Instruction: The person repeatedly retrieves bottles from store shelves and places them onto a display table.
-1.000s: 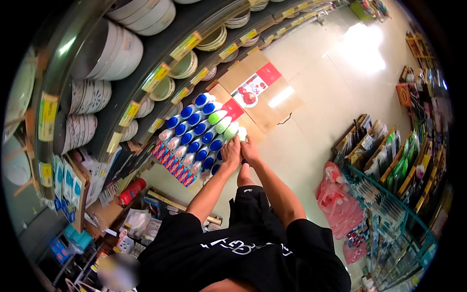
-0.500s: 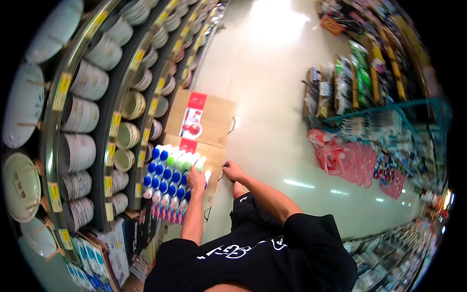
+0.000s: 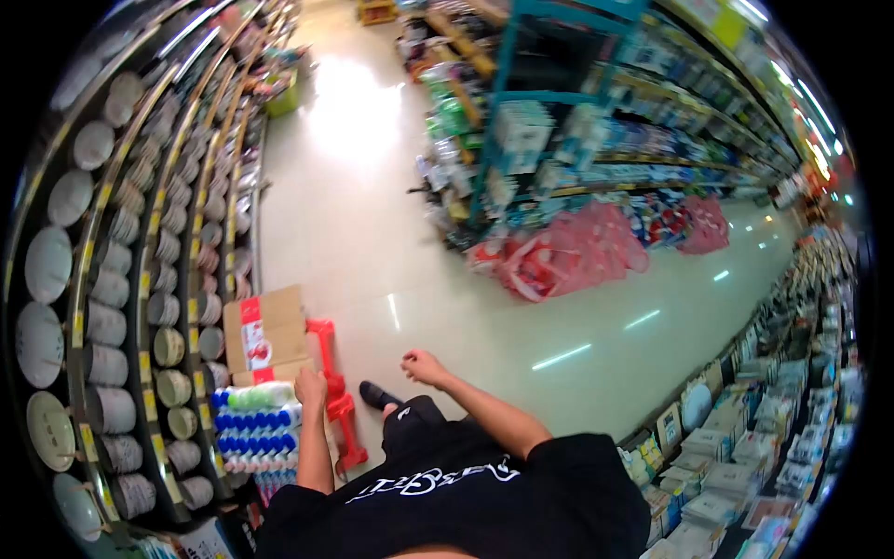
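My left hand [image 3: 311, 386] is closed at the right end of rows of bottles with blue caps [image 3: 256, 421], beside a cardboard box [image 3: 279, 324]. What it holds, if anything, is hidden. Some light green bottles [image 3: 250, 399] lie along the back of the rows. My right hand [image 3: 424, 368] is over the floor, loosely curled with fingers apart and nothing visible in it. Between the hands, a red plastic object [image 3: 343, 415] stands beside the box.
Shelves of bowls and plates [image 3: 105, 326] run along the left. Pink bags [image 3: 577, 250] sit on the floor by a teal rack [image 3: 545, 98]. Packaged goods [image 3: 712, 456] fill the lower right. My shod foot [image 3: 377, 395] is on the tiled floor [image 3: 447, 326].
The view has swung right, showing more of the right aisle. My right hand has moved away from the box edge and opened. The red plastic object has come into view beside the box.
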Demonstrator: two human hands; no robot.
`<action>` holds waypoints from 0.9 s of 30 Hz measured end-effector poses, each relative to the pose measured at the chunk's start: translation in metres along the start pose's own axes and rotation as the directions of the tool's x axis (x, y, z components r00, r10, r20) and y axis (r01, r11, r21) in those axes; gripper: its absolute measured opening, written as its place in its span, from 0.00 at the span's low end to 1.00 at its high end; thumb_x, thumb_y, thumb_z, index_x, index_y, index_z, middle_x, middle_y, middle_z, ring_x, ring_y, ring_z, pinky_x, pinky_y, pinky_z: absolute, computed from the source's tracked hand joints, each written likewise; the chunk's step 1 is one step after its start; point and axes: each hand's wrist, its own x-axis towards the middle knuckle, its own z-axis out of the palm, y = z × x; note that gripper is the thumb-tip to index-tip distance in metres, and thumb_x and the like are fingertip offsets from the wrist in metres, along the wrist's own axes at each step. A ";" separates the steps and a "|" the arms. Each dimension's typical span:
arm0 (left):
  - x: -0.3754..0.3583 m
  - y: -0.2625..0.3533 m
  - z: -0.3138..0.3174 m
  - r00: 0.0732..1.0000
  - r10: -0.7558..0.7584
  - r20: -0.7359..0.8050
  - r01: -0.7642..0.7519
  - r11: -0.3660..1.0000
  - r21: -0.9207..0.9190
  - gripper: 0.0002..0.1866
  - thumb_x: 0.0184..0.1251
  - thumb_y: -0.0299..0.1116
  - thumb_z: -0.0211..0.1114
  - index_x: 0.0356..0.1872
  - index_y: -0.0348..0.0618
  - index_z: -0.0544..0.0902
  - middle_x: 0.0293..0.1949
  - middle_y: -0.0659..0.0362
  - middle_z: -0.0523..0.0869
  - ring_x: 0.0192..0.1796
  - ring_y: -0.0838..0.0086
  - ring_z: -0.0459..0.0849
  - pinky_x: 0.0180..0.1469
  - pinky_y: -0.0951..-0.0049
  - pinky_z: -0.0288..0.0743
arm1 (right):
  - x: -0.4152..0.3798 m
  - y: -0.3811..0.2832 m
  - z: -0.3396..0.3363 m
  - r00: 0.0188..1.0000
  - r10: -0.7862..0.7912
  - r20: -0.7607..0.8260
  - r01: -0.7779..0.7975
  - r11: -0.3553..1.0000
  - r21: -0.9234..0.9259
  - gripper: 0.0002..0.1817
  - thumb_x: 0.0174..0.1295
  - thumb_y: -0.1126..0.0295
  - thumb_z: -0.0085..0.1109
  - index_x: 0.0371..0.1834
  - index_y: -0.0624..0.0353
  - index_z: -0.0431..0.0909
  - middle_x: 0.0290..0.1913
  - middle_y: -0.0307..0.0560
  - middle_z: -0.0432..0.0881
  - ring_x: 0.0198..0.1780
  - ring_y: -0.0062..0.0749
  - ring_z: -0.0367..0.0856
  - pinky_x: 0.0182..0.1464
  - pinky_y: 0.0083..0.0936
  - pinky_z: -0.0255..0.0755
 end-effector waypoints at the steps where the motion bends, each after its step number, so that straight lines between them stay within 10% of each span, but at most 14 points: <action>1: -0.014 0.025 0.021 0.992 0.128 -0.010 -0.128 0.987 -0.093 0.19 0.62 0.41 0.67 0.42 0.33 0.80 0.38 0.39 0.86 0.44 0.44 0.86 0.49 0.47 0.78 | -0.022 0.008 -0.021 1.000 -0.012 0.000 0.012 1.000 0.002 0.20 0.63 0.64 0.60 0.54 0.66 0.76 0.36 0.45 0.83 0.32 0.26 0.82 0.32 0.24 0.77; 4: -0.062 0.101 0.121 0.884 0.452 0.120 -0.446 0.892 -0.071 0.24 0.58 0.50 0.68 0.46 0.38 0.81 0.43 0.40 0.86 0.48 0.45 0.84 0.50 0.50 0.78 | -0.083 0.054 -0.072 0.982 -0.114 -0.147 0.143 0.970 0.199 0.21 0.63 0.63 0.62 0.54 0.65 0.76 0.35 0.44 0.83 0.32 0.24 0.82 0.32 0.23 0.77; 6: -0.144 0.212 0.091 0.614 0.554 0.563 -0.601 0.790 -0.122 0.29 0.58 0.52 0.68 0.53 0.38 0.81 0.46 0.41 0.86 0.50 0.49 0.84 0.53 0.52 0.77 | -0.113 0.093 -0.105 0.946 -0.056 -0.320 0.128 0.970 0.206 0.19 0.63 0.63 0.62 0.52 0.65 0.77 0.35 0.44 0.83 0.33 0.25 0.82 0.33 0.22 0.77; 7: -0.143 0.219 0.171 0.418 0.783 0.461 -0.763 0.578 -0.290 0.28 0.59 0.49 0.68 0.55 0.39 0.80 0.44 0.42 0.86 0.49 0.48 0.85 0.53 0.53 0.78 | -0.129 0.111 -0.116 0.911 -0.018 -0.412 0.127 0.963 0.240 0.17 0.63 0.64 0.62 0.50 0.64 0.79 0.35 0.44 0.84 0.34 0.26 0.82 0.34 0.23 0.77; 11: -0.262 0.347 0.134 0.169 0.869 0.464 -0.844 0.371 -0.387 0.19 0.63 0.40 0.63 0.50 0.40 0.80 0.41 0.42 0.86 0.45 0.44 0.83 0.47 0.51 0.78 | -0.191 0.142 -0.174 0.739 0.097 -0.667 0.098 0.964 0.249 0.17 0.59 0.61 0.63 0.44 0.63 0.82 0.40 0.52 0.87 0.43 0.39 0.86 0.46 0.32 0.79; 18: -0.294 0.474 0.176 -0.106 0.748 0.655 -0.926 0.166 -0.339 0.19 0.66 0.45 0.61 0.49 0.41 0.83 0.41 0.46 0.88 0.45 0.50 0.86 0.48 0.56 0.79 | -0.222 0.224 -0.303 0.598 0.241 -0.764 0.183 0.887 0.423 0.20 0.61 0.52 0.61 0.47 0.57 0.82 0.41 0.40 0.88 0.40 0.27 0.86 0.47 0.25 0.74; 21: -0.305 0.537 0.211 -0.190 0.717 0.671 -0.907 0.133 -0.399 0.19 0.67 0.45 0.60 0.49 0.41 0.84 0.42 0.47 0.88 0.46 0.52 0.87 0.50 0.57 0.79 | -0.244 0.241 -0.369 0.561 0.297 -0.773 0.308 0.792 0.527 0.14 0.63 0.67 0.63 0.46 0.64 0.77 0.34 0.42 0.82 0.33 0.23 0.80 0.33 0.23 0.75; 27: -0.400 0.726 0.239 -0.364 0.618 0.697 -0.864 0.056 -0.500 0.19 0.68 0.45 0.61 0.48 0.40 0.83 0.38 0.45 0.88 0.41 0.50 0.87 0.48 0.55 0.79 | -0.302 0.270 -0.521 0.609 0.274 -0.745 0.301 0.789 0.536 0.13 0.63 0.66 0.62 0.44 0.64 0.78 0.33 0.42 0.83 0.32 0.24 0.80 0.35 0.23 0.75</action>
